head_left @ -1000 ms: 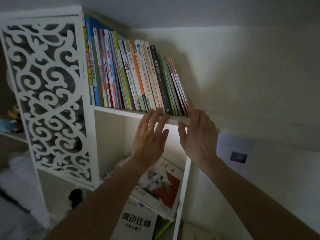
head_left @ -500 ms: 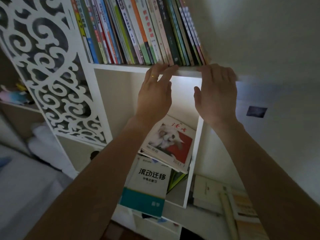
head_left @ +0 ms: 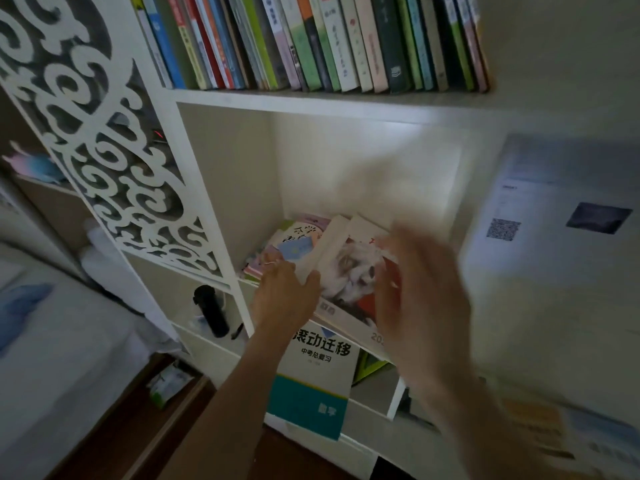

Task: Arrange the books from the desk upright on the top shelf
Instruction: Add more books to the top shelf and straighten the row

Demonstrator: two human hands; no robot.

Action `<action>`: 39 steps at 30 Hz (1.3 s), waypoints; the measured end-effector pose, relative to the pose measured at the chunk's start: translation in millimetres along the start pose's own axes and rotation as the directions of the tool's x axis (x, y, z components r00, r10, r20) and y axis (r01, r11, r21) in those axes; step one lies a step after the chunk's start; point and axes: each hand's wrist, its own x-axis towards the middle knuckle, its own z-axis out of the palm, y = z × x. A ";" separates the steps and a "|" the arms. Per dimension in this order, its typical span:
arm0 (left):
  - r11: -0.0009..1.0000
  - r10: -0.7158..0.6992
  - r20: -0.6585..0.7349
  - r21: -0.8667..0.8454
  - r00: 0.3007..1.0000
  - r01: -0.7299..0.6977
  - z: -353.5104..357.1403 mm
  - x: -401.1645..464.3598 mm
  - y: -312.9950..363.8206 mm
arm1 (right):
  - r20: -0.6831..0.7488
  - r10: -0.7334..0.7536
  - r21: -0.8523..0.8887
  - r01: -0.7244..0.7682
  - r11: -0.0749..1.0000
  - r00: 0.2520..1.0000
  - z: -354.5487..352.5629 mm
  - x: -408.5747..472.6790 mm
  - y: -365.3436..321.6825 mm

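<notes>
A row of books [head_left: 311,43] stands upright, leaning slightly, on the white top shelf [head_left: 311,98]. In the cubby below, a thick white book with a dog on its cover [head_left: 353,271] lies on a stack of flat books [head_left: 298,233]. My left hand [head_left: 284,292] grips that book at its white spine, thumb on the cover side. My right hand [head_left: 415,299] is motion-blurred, fingers spread, over the book's right half; I cannot tell whether it touches it.
A teal-and-white book [head_left: 311,375] hangs over the front of the lower shelf. A black bottle [head_left: 211,310] stands in the left cubby behind the carved white panel [head_left: 104,150]. More books [head_left: 536,420] lie on the desk at the lower right.
Both hands have dropped from the top shelf's front edge to the cubby below. My left hand has taken hold of the dog-cover book. The view has tilted downward.
</notes>
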 end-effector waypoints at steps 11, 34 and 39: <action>0.770 -0.140 0.283 -0.572 0.949 0.284 -4.8 5.7 9.6 | 0.422 0.178 0.003 -0.198 0.980 0.889 60.1 -51.8 36.3; 0.579 0.014 0.189 -0.802 0.982 0.146 7.4 -25.3 -16.2 | 0.197 0.340 0.242 -0.381 0.892 0.920 26.6 -49.2 32.8; 0.677 0.010 0.143 -0.729 0.990 0.099 11.6 -24.8 -15.2 | 0.133 0.131 0.005 -0.132 0.991 0.983 35.1 -49.2 34.7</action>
